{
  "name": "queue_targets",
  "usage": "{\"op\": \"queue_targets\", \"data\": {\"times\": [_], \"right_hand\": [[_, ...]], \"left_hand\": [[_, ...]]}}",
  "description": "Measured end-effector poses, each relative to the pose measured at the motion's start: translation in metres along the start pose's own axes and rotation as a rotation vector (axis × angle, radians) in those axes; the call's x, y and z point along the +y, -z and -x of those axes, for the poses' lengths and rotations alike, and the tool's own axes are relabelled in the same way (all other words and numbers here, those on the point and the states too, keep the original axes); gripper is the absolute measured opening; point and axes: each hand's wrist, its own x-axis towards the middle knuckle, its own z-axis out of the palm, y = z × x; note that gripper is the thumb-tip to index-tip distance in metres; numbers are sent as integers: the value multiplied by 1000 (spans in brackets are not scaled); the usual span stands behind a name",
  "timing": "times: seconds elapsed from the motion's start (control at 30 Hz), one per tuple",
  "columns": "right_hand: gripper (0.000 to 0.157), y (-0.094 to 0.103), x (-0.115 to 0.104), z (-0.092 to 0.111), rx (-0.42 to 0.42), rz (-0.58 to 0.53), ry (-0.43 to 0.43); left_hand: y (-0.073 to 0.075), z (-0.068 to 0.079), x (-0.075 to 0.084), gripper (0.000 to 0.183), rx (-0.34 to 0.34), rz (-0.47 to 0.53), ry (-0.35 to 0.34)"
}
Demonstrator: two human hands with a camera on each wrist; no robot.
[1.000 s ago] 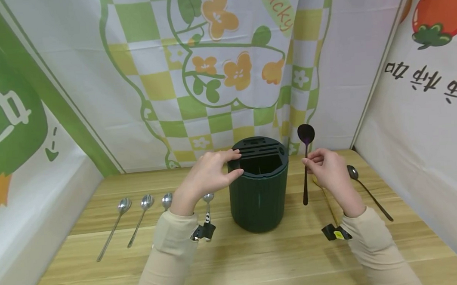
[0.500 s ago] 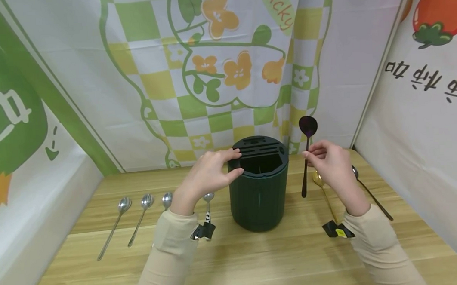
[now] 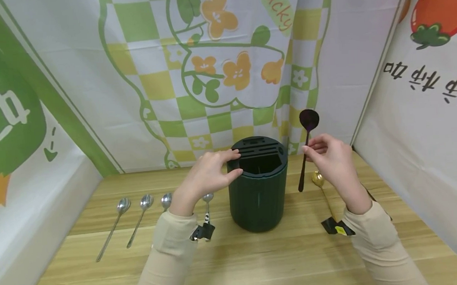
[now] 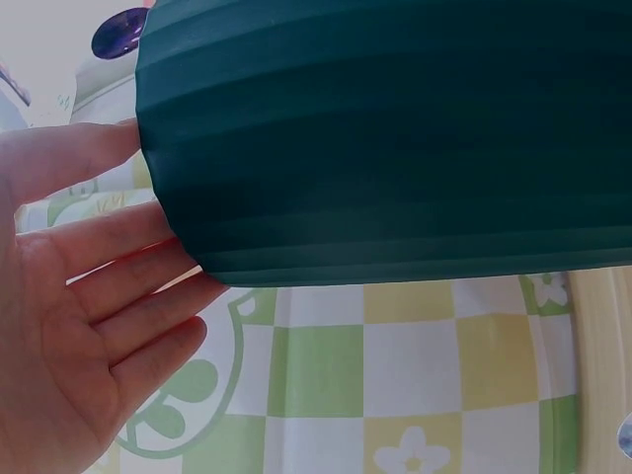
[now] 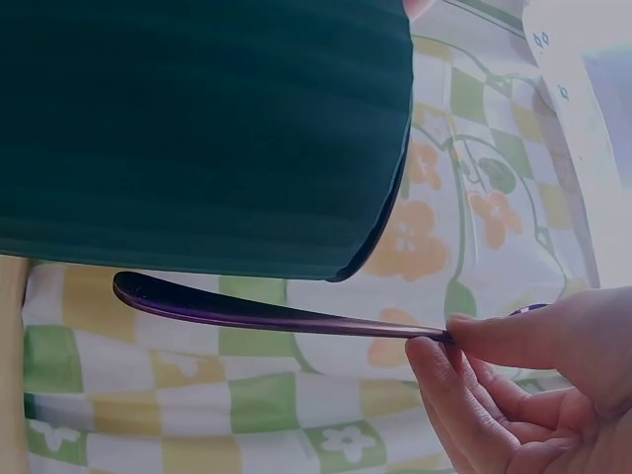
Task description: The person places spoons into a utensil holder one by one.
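A dark green ribbed utensil holder [image 3: 258,201] with a slotted black lid [image 3: 260,148] stands in the middle of the table. My left hand [image 3: 209,171] touches the left side of its rim, fingers extended and thumb apart; the left wrist view shows these fingertips [image 4: 178,336] along the holder's edge. To the right of the holder, my right hand [image 3: 332,156] pinches a dark purple spoon [image 3: 309,119] by its handle between thumb and fingers. Its bowl points up and the handle end hangs down, above the table. In the right wrist view, the spoon handle [image 5: 267,314] lies alongside the holder wall.
A golden spoon [image 3: 318,179] lies below the right hand, and another dark spoon is mostly hidden behind that wrist. Several silver spoons [image 3: 123,205] lie in a row at left, partly covered by the left forearm. A patterned cloth [image 3: 163,85] hangs behind.
My right hand has lifted the purple spoon higher, uncovering the golden spoon's bowl and covering the other dark spoon's. The left hand and the holder have kept their places.
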Motion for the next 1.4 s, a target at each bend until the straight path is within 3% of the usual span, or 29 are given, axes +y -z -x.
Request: {"op": "queue_targets", "data": {"times": [0.47, 0.8, 1.4], "right_hand": [[27, 5, -10, -4, 61, -23, 20], [24, 10, -17, -8, 125, -54, 79], [28, 17, -35, -19, 146, -72, 122]], "left_hand": [[0, 0, -1, 44, 3, -2, -16], [0, 0, -1, 45, -3, 2, -19], [0, 0, -1, 45, -10, 2, -17]]}}
